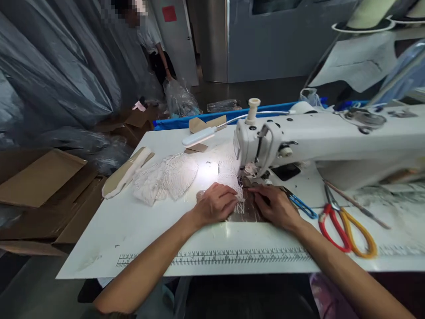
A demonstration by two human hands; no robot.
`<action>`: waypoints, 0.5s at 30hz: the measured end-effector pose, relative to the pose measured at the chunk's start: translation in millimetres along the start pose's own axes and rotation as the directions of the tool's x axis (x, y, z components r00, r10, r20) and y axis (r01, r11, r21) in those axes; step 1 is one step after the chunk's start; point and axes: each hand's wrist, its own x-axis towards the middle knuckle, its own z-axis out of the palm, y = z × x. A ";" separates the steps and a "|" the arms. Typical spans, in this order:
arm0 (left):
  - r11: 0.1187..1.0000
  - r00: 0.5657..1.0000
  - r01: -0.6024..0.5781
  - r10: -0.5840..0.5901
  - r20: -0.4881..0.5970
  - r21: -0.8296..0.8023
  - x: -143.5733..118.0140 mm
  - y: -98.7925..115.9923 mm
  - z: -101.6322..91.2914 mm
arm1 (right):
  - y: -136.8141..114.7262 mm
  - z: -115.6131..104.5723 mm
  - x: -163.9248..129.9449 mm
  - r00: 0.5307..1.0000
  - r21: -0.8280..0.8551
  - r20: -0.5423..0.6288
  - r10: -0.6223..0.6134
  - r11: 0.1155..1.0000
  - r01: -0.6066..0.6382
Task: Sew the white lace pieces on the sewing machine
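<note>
My left hand [217,203] lies palm down on a strip of white lace fabric [239,207], just in front of the sewing machine [257,144]. Its fingers point right and rest flat on the cloth. To the right of the needle area, my right hand [275,204] has its index finger stretched toward the presser foot [245,181], thumb apart below it. The fingertips touch or nearly touch the lace edge. Beneath both hands is a brownish metal plate [247,217]. More gathered white lace [168,177] is heaped to the left. What lies under my left fingers is hidden.
Red-and-yellow-handled scissors [345,226] and blue thread snips [303,206] lie right. A lamp [199,136] lights the table [142,230], which has a printed ruler [215,257]. Cardboard boxes [43,177] stand left. A person [157,48] stands in the background.
</note>
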 end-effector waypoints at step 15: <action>0.982 0.980 -0.148 0.162 0.119 -0.118 6.9 -3.5 -1.1 | 7.1 -18.3 32.3 0.971 0.105 0.167 0.172 0.976 -0.191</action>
